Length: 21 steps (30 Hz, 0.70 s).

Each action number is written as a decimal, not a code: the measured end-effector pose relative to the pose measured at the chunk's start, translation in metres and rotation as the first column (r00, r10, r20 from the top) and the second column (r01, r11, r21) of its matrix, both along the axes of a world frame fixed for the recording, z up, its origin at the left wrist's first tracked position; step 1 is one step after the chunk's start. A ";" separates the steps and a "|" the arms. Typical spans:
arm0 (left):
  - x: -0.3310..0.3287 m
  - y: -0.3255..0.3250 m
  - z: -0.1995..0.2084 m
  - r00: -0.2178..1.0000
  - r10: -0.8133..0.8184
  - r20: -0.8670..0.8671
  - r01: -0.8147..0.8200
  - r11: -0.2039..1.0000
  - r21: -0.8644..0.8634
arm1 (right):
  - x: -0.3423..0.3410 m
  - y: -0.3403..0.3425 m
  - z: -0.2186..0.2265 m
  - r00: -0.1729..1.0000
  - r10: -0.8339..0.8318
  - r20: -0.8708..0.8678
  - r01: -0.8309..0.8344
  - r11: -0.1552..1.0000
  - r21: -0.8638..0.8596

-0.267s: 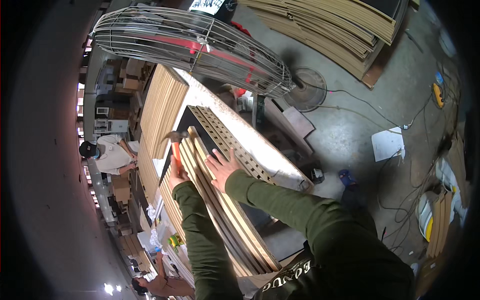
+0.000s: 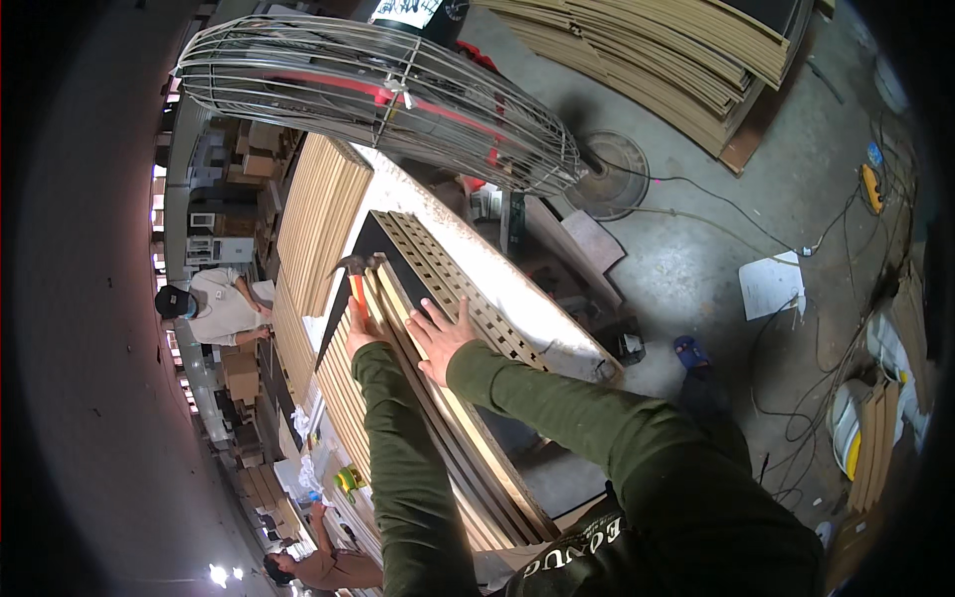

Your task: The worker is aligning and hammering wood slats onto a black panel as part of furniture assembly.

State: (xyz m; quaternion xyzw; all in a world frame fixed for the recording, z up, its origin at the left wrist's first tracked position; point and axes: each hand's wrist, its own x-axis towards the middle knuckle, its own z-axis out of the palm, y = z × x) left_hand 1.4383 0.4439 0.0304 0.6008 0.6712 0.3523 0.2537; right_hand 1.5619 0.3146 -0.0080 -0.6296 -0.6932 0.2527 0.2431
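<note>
In my left hand (image 2: 362, 328) is a claw hammer (image 2: 356, 283), its orange handle gripped and its dark head at the far end of several narrow wooden strips (image 2: 400, 289). Whether the head touches a strip I cannot tell. My right hand (image 2: 438, 336) lies with spread fingers on the outer strip, holding nothing. Beneath and beyond the strips is a black panel (image 2: 372, 239). Close by my right hand's fingertips run pale strips with rows of dark square holes (image 2: 438, 267). To the left of the hammer stand light wooden boards (image 2: 320, 224) packed side by side.
A large caged fan (image 2: 388, 90) hangs over the far side of the white-topped bench (image 2: 517, 264). Board stacks (image 2: 657, 75) stand at far right. Cables (image 2: 731, 199) and a paper sheet (image 2: 771, 287) lie on the floor. One person (image 2: 214, 306) works at left, another (image 2: 333, 567) at lower left.
The hammer's head has shifted slightly right and away, toward the strip ends, with my left hand rising a little. My right hand stays where it was.
</note>
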 end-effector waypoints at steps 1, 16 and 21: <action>-0.002 0.004 0.000 0.866 0.058 0.496 -0.059 0.998 -0.013 | -0.002 0.000 0.001 1.000 0.005 0.001 -0.005 1.000 0.002; -0.122 -0.320 0.034 0.931 0.250 0.268 -0.227 0.967 -0.115 | -0.006 0.007 -0.019 0.988 -0.048 -0.147 0.069 0.988 0.138; -0.178 -0.402 0.011 0.792 0.516 0.325 -0.513 0.852 -0.103 | 0.016 -0.063 -0.001 0.953 0.068 -0.295 0.042 0.936 0.349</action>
